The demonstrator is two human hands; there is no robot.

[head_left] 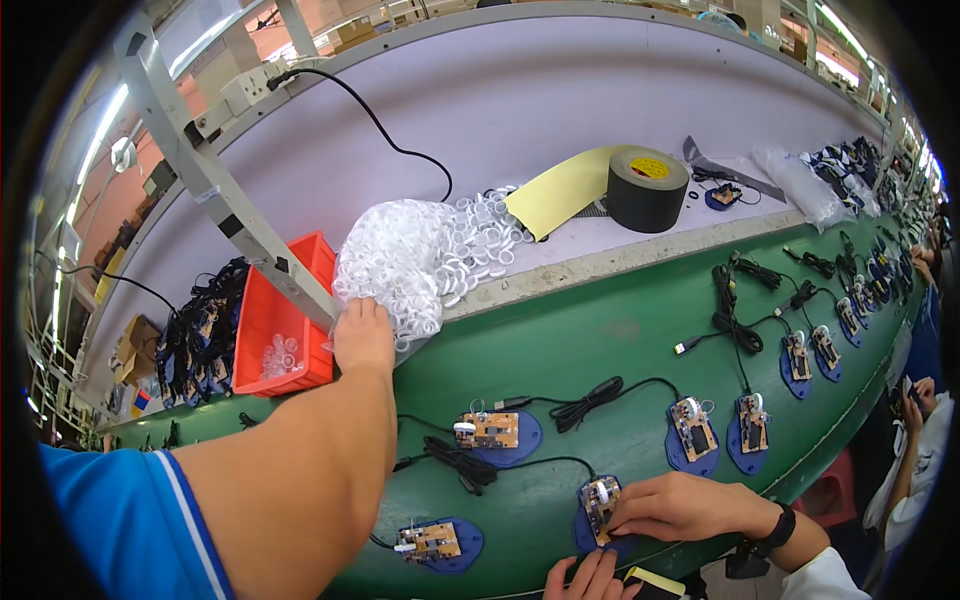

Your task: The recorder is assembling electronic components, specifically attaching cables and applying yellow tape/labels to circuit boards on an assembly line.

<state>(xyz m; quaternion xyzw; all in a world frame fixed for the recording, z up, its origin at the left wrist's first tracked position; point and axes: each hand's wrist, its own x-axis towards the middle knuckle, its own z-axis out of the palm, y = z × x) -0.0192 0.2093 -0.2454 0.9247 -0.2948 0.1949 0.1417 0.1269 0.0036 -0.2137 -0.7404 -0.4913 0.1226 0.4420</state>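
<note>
My right hand [682, 505], in a white sleeve with a black wristband, has its fingers closed on the edge of a tan circuit board [597, 494]. That board sits on a blue mouse base [581, 528] by the belt's near edge. Just below, my left hand [590, 580] is partly cut off by the lower rim, its fingers closed round what looks like a strip of black tape with yellow backing [655, 581]. Whether a small piece is between my right fingertips is hidden. Another mouse base with a board [440, 543] lies to the left.
From the left, a co-worker's bare arm [330, 440] in a blue sleeve reaches to a bag of white rings [395, 255] beside a red bin [285, 340]. A black tape roll [647, 200] stands on the shelf. Several cabled mouse bases line the green belt [600, 330].
</note>
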